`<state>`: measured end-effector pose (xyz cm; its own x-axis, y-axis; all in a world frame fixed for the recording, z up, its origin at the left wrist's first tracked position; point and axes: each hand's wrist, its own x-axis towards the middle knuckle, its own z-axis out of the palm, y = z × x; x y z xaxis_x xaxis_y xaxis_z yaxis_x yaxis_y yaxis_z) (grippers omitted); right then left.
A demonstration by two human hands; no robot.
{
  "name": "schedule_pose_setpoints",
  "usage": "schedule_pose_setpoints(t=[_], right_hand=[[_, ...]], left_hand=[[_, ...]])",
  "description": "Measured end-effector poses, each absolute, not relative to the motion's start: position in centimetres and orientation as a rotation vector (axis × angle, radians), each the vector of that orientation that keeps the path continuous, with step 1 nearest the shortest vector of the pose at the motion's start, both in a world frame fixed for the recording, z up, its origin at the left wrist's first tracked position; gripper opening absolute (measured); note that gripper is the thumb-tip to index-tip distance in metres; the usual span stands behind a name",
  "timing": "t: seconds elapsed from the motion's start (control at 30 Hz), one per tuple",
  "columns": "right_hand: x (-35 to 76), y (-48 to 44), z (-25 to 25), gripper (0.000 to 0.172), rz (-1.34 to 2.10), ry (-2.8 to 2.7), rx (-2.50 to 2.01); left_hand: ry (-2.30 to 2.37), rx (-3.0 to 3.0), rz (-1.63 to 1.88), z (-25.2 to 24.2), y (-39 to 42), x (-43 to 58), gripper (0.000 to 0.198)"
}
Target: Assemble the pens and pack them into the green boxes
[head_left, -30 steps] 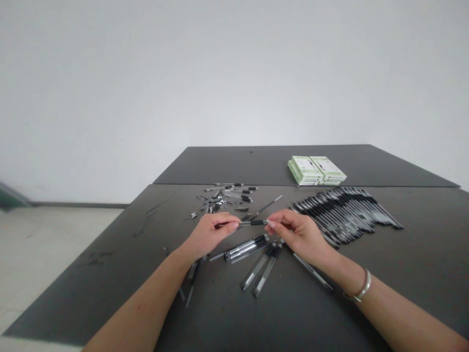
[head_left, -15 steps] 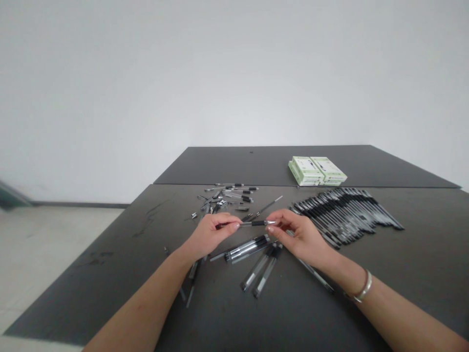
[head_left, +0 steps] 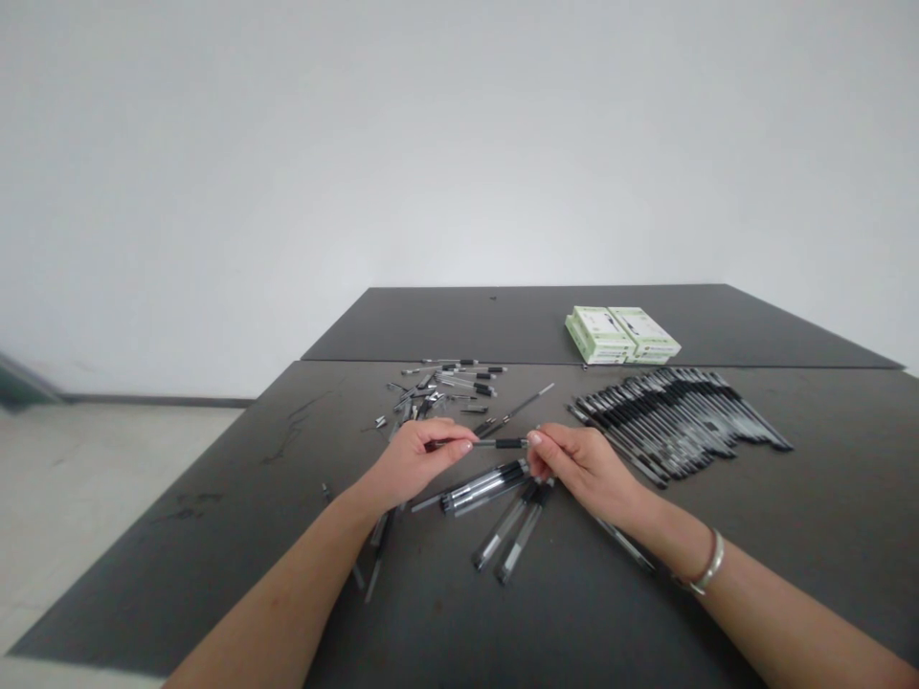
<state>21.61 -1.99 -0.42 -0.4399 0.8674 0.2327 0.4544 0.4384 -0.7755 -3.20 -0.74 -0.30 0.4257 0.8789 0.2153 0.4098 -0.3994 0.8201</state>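
Note:
A clear pen with a black grip (head_left: 508, 443) is held level between my two hands, above the dark table. My left hand (head_left: 423, 452) pinches its barrel end between thumb and fingers. At the other end, my right hand (head_left: 571, 457) is closed over the tip, which its fingers hide. Just below lie several clear pen barrels with black grips (head_left: 484, 486), and two more barrels (head_left: 513, 536) point toward me. Loose pen parts (head_left: 423, 397) are scattered behind my left hand. A thin refill (head_left: 529, 398) lies beyond the held pen.
A long row of pens (head_left: 675, 421) lies side by side on the right. Green and white boxes (head_left: 623, 335) are stacked on the far table (head_left: 445, 321). More thin pieces (head_left: 380, 555) lie by my left forearm, and a pen (head_left: 628, 547) lies under my right wrist.
My right hand has closed its fingers over the pen's tip, which was showing before. My left hand keeps its grip almost unmoved.

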Motion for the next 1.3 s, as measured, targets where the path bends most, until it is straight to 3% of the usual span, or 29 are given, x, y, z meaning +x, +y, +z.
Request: schedule_pose_setpoints(t=[0.13,0.23,0.6,0.83,1.17,1.3], right_hand=[[21.8,-2.0,-0.7,0.026,0.826,-2.003,-1.087],[21.8,-2.1,-0.7,0.022,0.742,-1.986,-1.087],[21.5,-2.1,-0.4,0.042,0.763,-2.101,-1.134],[21.5,-2.2,-0.2,0.025,0.713,-2.106,-1.131],[21.3,-2.1,-0.9,0.026,0.763,-2.066,-1.178],[21.3,-1.9,-1.1,0.024,0.77,-2.02,-1.187]], left_hand=[[1.12,1.958,0.849,-0.5,-0.7,-3.3,0.022],[1.129,1.959,0.854,-0.7,-0.6,-3.4,0.023],[1.103,1.993,0.862,-0.3,-0.7,-3.2,0.021],[1.102,1.988,0.86,-0.5,-0.6,-3.4,0.021],[1.096,2.025,0.873,-0.6,-0.5,-3.2,0.021],[1.145,1.762,0.808,-1.4,-0.4,-3.4,0.036]])
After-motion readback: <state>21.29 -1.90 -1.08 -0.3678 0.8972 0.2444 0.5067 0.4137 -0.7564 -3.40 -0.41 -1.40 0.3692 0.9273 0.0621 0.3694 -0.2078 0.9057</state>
